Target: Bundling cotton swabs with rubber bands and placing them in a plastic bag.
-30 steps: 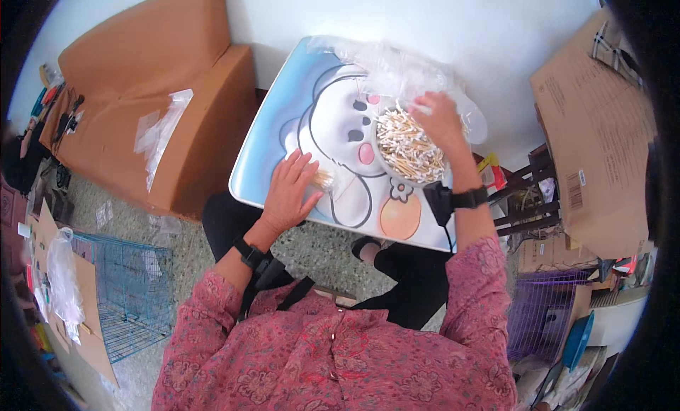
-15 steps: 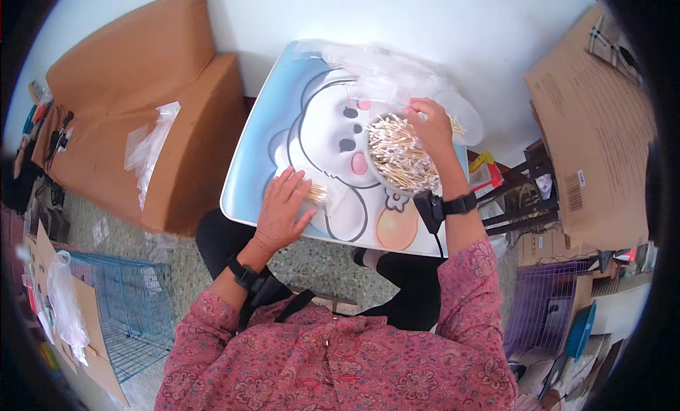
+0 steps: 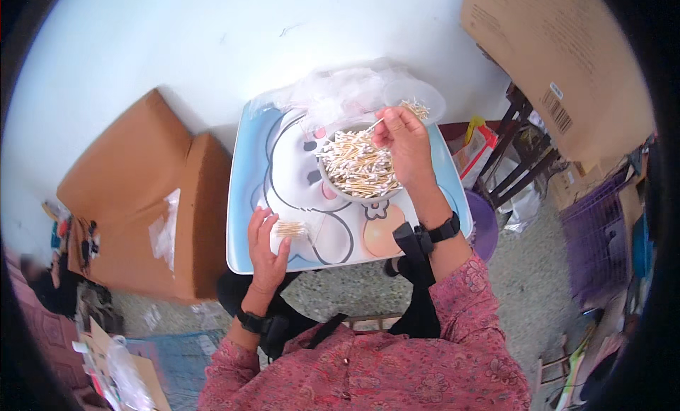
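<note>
A round bowl (image 3: 345, 194) heaped with cotton swabs (image 3: 358, 163) stands on a low table (image 3: 241, 198) with a cartoon-printed top. Above the bowl's far right side, my right hand (image 3: 407, 145) pinches one cotton swab (image 3: 376, 124) between thumb and fingertips. My left hand (image 3: 265, 262) rests at the table's near left, fingers apart. Just beside its thumb and fingers lies a small bundle of cotton swabs (image 3: 290, 230), partly on what seems to be clear plastic.
Clear plastic bags (image 3: 333, 92) pile along the far edge, next to a round translucent lid (image 3: 428, 98) with loose swabs (image 3: 414, 109). A brown sofa (image 3: 134, 227) is at left. Right of the table are a purple bucket (image 3: 484, 227), a dark wooden stand (image 3: 520, 170) and a large cardboard sheet (image 3: 567, 64).
The whole view has shifted. My right hand has drawn back a little from the bowl's far rim, a swab now showing in it. My left hand has eased off the small bundle.
</note>
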{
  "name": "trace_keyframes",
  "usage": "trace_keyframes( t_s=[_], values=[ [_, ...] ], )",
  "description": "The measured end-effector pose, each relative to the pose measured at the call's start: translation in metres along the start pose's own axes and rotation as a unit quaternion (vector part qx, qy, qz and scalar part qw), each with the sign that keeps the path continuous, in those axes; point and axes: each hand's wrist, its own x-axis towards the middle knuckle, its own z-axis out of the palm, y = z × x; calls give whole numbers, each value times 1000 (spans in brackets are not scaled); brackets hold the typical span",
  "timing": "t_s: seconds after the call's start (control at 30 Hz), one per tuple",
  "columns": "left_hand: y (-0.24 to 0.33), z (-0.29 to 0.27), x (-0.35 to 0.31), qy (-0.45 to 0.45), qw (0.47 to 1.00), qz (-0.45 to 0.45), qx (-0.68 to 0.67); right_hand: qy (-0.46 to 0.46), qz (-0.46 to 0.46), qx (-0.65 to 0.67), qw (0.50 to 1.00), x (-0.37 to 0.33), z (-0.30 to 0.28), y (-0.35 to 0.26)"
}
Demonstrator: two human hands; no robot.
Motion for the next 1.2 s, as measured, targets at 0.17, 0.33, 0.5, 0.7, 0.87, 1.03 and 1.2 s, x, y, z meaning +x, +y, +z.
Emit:
trace_keyframes(
  t_s=[0.17, 0.33, 0.5, 0.7, 0.87, 1.03, 1.2],
  values=[
    [59, 24, 59, -75, 901, -166, -393, -115, 55, 43, 991, -29, 10, -6],
    [79, 54, 95, -83, 821, -200, -528, -193, 90, 82, 974, -45, 3, 0],
    [77, 66, 96, -34, 809, -227, -542, -225, 35, -17, 974, -47, -1, 8],
    [84, 64, 92, 4, 820, -194, -539, -183, 5, -25, 983, -53, 8, 8],
    [100, 56, 91, 38, 817, -194, -542, -251, 51, -3, 967, -57, 2, 11],
    [109, 49, 72, 30, 806, -208, -554, -238, 105, 81, 962, -76, 4, 10],
    [94, 55, 62, -25, 800, -202, -565, -232, 123, 79, 962, -83, -7, 18]
  ],
)
